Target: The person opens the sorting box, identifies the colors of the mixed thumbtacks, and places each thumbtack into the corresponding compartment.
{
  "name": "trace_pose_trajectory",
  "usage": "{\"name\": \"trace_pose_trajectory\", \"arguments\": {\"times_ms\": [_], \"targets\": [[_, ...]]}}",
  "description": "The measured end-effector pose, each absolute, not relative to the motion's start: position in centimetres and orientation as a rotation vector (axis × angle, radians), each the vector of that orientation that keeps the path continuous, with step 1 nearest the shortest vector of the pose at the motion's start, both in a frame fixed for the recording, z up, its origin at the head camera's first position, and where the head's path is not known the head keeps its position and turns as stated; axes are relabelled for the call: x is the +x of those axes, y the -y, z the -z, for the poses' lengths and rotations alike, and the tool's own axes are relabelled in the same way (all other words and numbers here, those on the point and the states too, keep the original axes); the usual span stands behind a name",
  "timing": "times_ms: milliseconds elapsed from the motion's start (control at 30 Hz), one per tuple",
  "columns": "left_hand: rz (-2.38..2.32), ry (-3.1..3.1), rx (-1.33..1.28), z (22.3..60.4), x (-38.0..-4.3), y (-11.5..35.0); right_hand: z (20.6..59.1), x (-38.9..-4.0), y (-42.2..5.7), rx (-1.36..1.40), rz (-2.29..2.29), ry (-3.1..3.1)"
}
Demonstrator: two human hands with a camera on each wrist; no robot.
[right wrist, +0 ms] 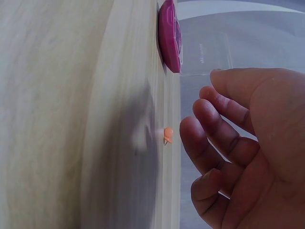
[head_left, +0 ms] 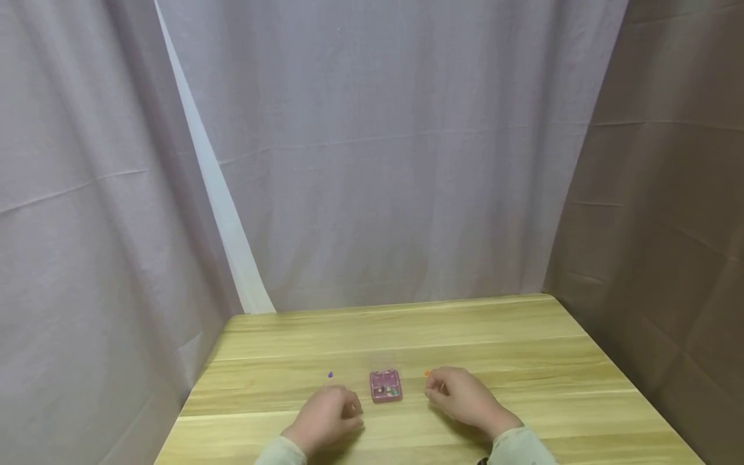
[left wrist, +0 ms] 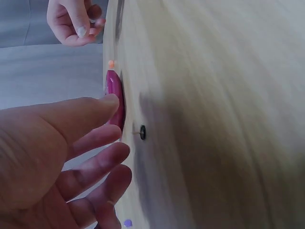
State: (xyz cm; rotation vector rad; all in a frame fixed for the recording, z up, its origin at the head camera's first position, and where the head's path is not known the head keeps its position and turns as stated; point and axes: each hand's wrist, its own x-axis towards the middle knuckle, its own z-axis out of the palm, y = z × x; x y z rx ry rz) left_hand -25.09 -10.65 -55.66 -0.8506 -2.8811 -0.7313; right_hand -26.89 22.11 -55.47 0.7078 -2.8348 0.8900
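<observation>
Left hand point(head_left: 325, 416) and right hand point(head_left: 463, 398) hang loosely curled. An orange pushpin point(right wrist: 168, 134) lies right of the magenta compartment box point(head_left: 387, 400).

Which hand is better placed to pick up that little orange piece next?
Probably the right hand: it looks empty and is close to the orange piece, while the left hand is across the pink case from it.

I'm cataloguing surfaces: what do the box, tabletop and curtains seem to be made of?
Box: probably plastic, slightly glossy; its smooth wall catches light. Tabletop: wood or wood-look laminate, satin; streaky grain fits both. Curtains: likely fabric, matte, with soft folds and creases.
</observation>
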Motion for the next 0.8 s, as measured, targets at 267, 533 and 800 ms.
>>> {"name": "trace_pose_trajectory", "arguments": {"times_ms": [267,533,800], "targets": [[0.687,2.888,-0.843,56.6,-24.9,11.8,55.7,-27.1,-21.8,0.703,-0.883,2.823],[0.701,2.875,-0.854,56.6,-24.8,11.8,55.6,-27.0,-21.7,0.714,-0.883,2.823],[0.787,2.847,-0.871,56.9,-25.0,11.8,55.3,-26.9,-21.8,0.703,-0.877,2.843]]}}
